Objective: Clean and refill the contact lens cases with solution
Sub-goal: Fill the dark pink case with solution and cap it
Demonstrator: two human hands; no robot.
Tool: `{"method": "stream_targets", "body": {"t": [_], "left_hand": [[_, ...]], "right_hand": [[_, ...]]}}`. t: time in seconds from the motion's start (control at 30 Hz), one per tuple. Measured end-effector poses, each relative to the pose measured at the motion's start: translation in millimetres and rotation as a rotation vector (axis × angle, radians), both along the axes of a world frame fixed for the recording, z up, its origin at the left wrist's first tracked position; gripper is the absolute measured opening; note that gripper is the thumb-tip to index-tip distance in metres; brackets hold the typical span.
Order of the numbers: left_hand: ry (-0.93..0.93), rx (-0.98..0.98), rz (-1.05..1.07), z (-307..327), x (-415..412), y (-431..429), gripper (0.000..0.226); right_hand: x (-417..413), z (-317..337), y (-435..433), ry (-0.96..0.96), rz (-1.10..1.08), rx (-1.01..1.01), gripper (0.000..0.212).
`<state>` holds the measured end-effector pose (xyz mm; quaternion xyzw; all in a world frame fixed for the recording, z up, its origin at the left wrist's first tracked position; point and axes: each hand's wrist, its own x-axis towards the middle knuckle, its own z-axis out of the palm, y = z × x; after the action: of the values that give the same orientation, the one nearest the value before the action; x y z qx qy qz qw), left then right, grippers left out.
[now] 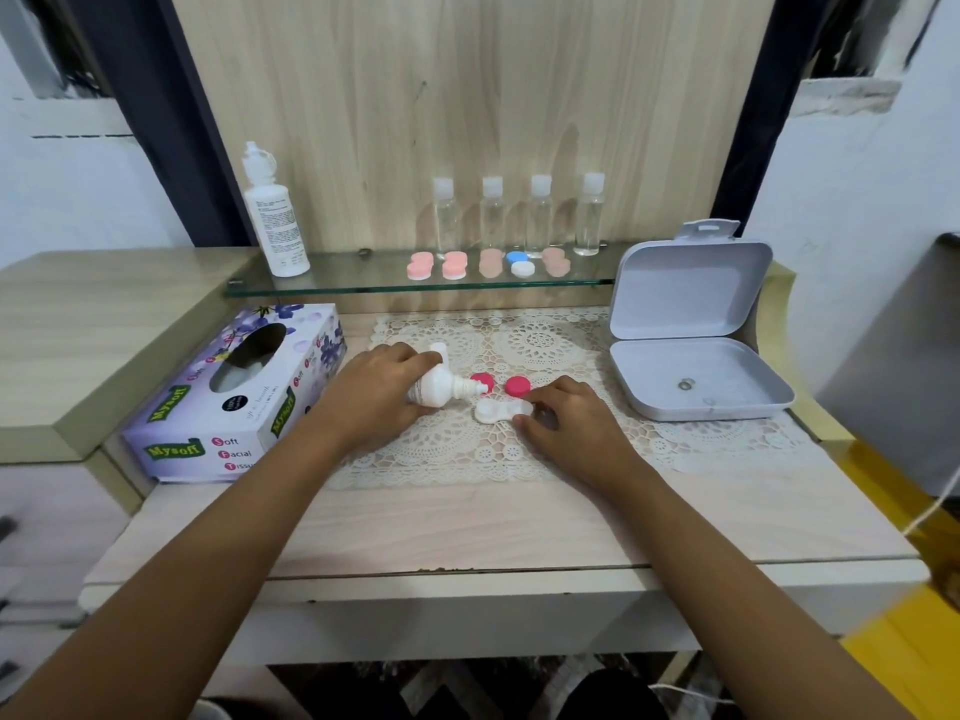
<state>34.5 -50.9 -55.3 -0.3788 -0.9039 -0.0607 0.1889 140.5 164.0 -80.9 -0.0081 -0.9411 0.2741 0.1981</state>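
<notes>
- Lens case: white, with two round wells joined by a short bar. Both wells are uncapped and face up. It lies flat on the lace mat, near the middle of the table. Too small to tell whether the wells hold any liquid.
- Right hand: the grip grasps the right end of the case, thumb on the near side and fingers curled over the far side. The hand rests on the mat.
- Left hand: the grip is clenched round the small white bottle. The bottle is tipped on its side with the ribbed neck and nozzle pointing right. The tip sits just above and left of the case's left well.
- First pink cap: round, on the mat just behind the nozzle tip, which overlaps it in this view.
- Second pink cap: same colour, just right of the first and just behind the case. The two caps lie apart.
- Spare lens cases: five in a row on the glass shelf. Two are pink, two beige and one blue-and-white. All are capped.
- On the same shelf, a tall white bottle stands at the left. Four clear bottles with white caps stand behind the cases.
- Tissue box: purple floral, left of the mat.
- Grey box: on the right of the table, with its lid hinged open and upright.
</notes>
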Motion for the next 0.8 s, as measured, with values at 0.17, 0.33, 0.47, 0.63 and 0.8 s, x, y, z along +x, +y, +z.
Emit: {"method": "stream_targets", "body": {"t": [0.17, 0.33, 0.47, 0.63, 0.8], "left_hand": [[0.099, -0.114, -0.024, 4, -4, 1, 0.056], [0.159, -0.156, -0.064, 8, -1, 4, 0.055], [0.212, -0.169, -0.105, 11, -1, 5, 0.056], [0.257, -0.173, -0.102, 11, -3, 8, 0.056], [0.301, -0.160, -0.121, 13, -3, 10, 0.055]], "right_hand": [[0, -1, 0, -0.001, -0.003, -0.002, 0.027], [0, -1, 0, -0.007, -0.001, 0.000, 0.028], [-1, -1, 0, -0.022, -0.006, 0.010, 0.028], [-1, 0, 0, -0.031, -0.008, 0.013, 0.029], [0, -1, 1, -0.036, -0.008, 0.014, 0.028]]}}
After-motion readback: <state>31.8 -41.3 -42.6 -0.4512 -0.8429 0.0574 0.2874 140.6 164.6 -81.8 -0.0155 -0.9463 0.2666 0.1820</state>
